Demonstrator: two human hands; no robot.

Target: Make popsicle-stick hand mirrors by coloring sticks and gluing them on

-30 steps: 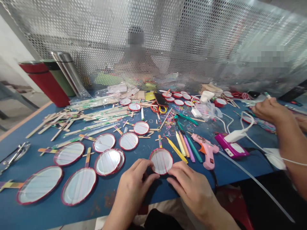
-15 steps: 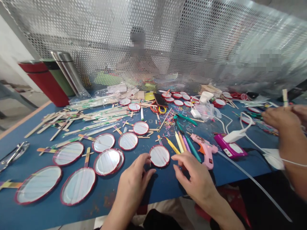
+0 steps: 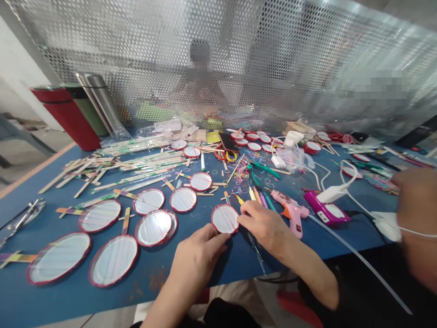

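Observation:
A round, pale, shiny disc [image 3: 224,218] with a red rim and a coloured craft stick at its top lies between my hands. My left hand [image 3: 200,253] has its thumb along the lower edge of this disc, its other fingers partly hidden beneath. At the right edge, my right hand [image 3: 268,230] grips the rim with fingertips pressed together. Just beyond that hand are several coloured markers [image 3: 253,195] and a pink glue gun [image 3: 294,213]. To the left lie several similar discs, among them a large disc [image 3: 114,260] with a craft-stick handle.
A red flask [image 3: 70,118] stands with two others at the back left, near piled craft sticks [image 3: 83,173]. Loose rubber bands [image 3: 241,173] lie mid-table. White cables run to a purple power strip [image 3: 326,209]. Another person's arm [image 3: 418,218] is at the right edge.
Both hands have closed in on the disc, from apart at its sides to touching its rim. The other person's arm at the right has moved nearer and is blurred.

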